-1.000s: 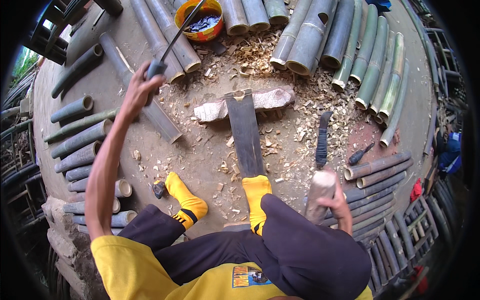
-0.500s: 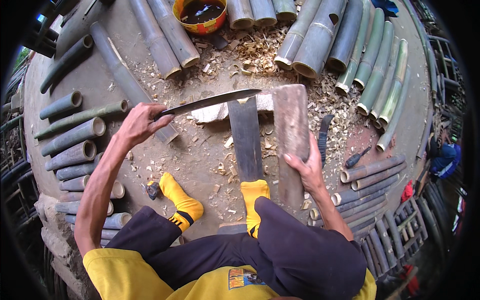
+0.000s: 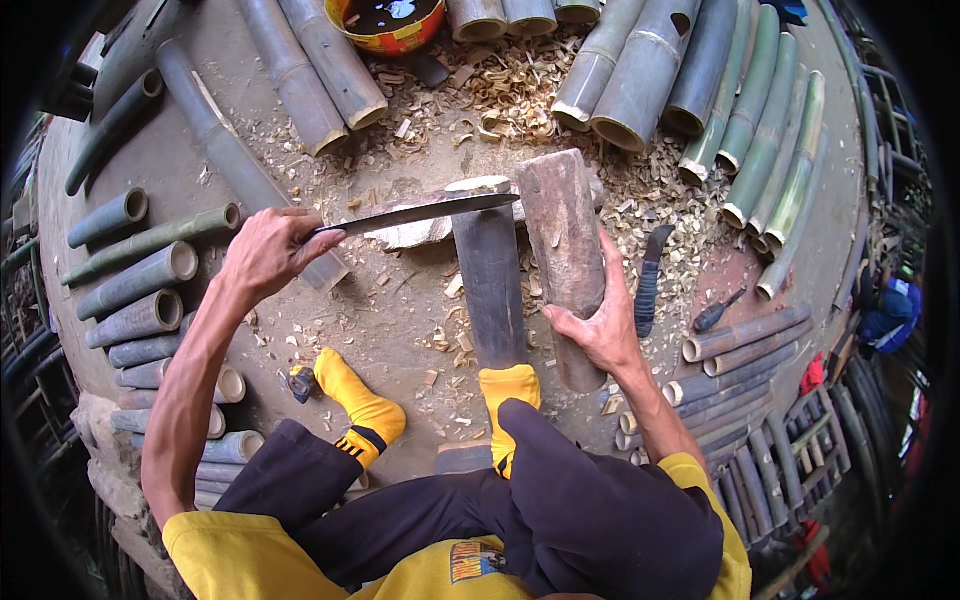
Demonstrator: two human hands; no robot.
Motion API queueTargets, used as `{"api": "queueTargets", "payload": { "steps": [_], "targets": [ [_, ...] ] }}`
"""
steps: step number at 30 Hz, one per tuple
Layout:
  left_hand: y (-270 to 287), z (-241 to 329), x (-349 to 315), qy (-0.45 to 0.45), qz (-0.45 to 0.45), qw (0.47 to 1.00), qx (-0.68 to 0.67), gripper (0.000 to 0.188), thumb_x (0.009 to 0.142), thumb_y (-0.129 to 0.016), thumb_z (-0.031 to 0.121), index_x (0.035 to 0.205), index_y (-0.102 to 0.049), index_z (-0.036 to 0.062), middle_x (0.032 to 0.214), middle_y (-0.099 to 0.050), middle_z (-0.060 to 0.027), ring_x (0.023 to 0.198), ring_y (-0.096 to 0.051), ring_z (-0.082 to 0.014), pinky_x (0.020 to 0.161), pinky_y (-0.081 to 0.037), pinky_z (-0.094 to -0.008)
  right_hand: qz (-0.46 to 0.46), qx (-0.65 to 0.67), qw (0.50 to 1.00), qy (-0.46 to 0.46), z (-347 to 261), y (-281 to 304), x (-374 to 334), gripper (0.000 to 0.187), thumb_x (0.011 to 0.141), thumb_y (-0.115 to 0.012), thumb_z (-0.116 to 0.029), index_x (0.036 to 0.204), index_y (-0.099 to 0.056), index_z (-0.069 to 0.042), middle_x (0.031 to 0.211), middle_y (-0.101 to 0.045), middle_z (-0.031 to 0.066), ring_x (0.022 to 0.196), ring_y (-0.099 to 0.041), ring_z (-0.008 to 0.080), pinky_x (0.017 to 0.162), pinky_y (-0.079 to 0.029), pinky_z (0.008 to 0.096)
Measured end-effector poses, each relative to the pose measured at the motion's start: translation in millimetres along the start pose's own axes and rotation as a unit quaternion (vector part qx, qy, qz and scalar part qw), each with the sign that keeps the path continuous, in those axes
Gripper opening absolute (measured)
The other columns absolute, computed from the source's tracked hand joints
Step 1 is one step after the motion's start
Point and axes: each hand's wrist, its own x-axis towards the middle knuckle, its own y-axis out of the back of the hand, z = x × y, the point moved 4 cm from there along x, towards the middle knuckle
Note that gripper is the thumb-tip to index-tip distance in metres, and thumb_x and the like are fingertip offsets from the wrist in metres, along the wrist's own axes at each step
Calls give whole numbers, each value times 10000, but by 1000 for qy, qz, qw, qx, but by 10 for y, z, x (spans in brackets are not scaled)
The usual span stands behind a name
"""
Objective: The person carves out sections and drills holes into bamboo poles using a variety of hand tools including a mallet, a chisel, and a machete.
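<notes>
My left hand (image 3: 275, 250) is wrapped round the handle of a long knife (image 3: 425, 211), whose blade reaches to the right. The blade lies across the far end of a dark bamboo piece (image 3: 487, 285), at or just above its pale cut end; contact is hard to judge. That bamboo piece leans on a whitish block (image 3: 412, 234), its near end at my yellow-socked foot (image 3: 508, 400). My right hand (image 3: 605, 325) grips a thick, worn wooden block (image 3: 562, 235) by its lower right side. The block's upper left corner is close to the knife's tip.
Wood shavings (image 3: 520, 85) spread over the ground. A second knife with a wrapped handle (image 3: 647, 298) lies right of my right hand. Bamboo lengths (image 3: 140, 282) lie on the left, others (image 3: 650, 70) at the far right. A red-yellow bowl of dark liquid (image 3: 395, 42) stands far off.
The wooden block has tilted to the left, and its top now leans toward the knife tip. The blade has come down slightly and lies more level. The bamboo's pale end now shows above it.
</notes>
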Motion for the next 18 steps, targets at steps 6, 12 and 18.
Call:
{"api": "queueTargets", "payload": {
  "steps": [6,12,18],
  "targets": [
    [30,13,33,23,-39,999,25,357,883,-565,371,864,-665,29,713,-565,-155,646,-560,-354,593,-435,-418,-10,-4,1000,-17,16,23,12,995,628,-764,-289,1411,-230,11,1358,-389,197,1252,-406,282,1059,-299,381],
    [57,74,0,-18,15,999,23,401,892,-540,415,757,-623,46,631,-538,-157,585,-534,-358,534,-407,-437,-19,-25,999,-24,41,59,-10,999,632,-771,-302,1413,-227,3,1370,-378,203,1258,-403,289,1062,-297,385],
    [27,86,-36,11,5,999,34,390,888,-546,413,794,-644,48,643,-544,-153,597,-544,-360,548,-417,-438,-33,-18,999,5,36,57,37,991,641,-768,-256,1423,-205,-25,1351,-408,211,1232,-438,298,1044,-332,388]
  ]
}}
